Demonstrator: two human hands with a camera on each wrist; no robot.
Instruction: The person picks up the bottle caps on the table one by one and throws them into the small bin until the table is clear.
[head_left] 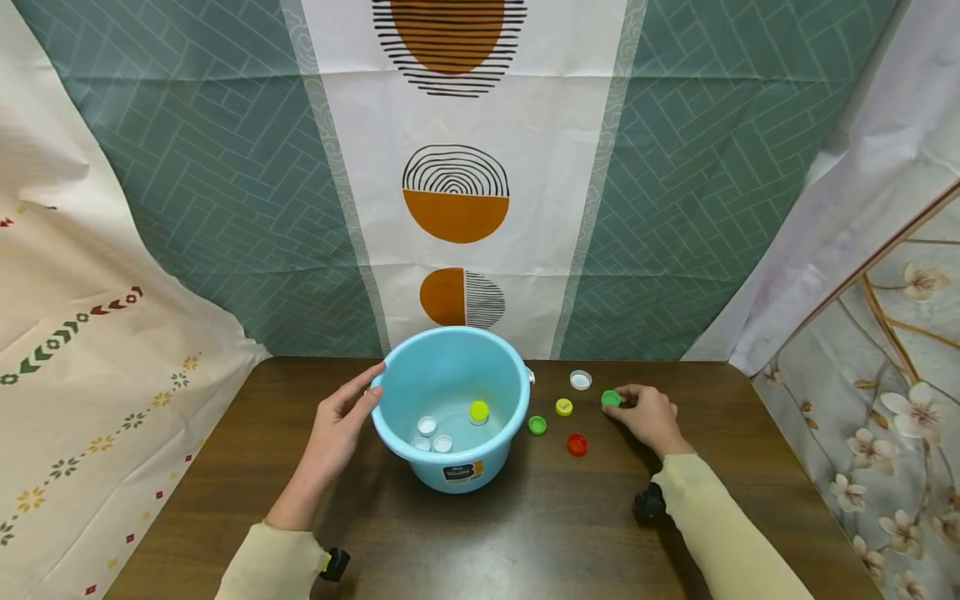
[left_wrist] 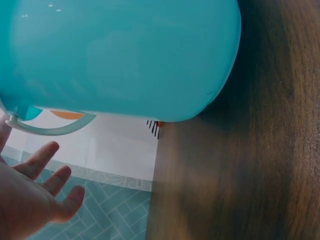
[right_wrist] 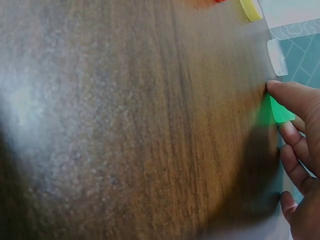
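Cap [head_left: 611,398], green, right of the bucket [head_left: 422,473], on or just above the counter [head_left: 465,550] (can't tell which), looks light, stiff, slightly slick and hard to break, so best taken by opposite sides of its edge. Right hand [head_left: 651,418] has thumb and fingers parted only narrowly, pinching it; left hand [head_left: 335,427] isn't clenched, fingers loosely spread, touching the bucket's rim.

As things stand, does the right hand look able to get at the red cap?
Probably yes: the red cap lies on the table near the right hand, with nothing seen between them, though that hand holds a green cap.
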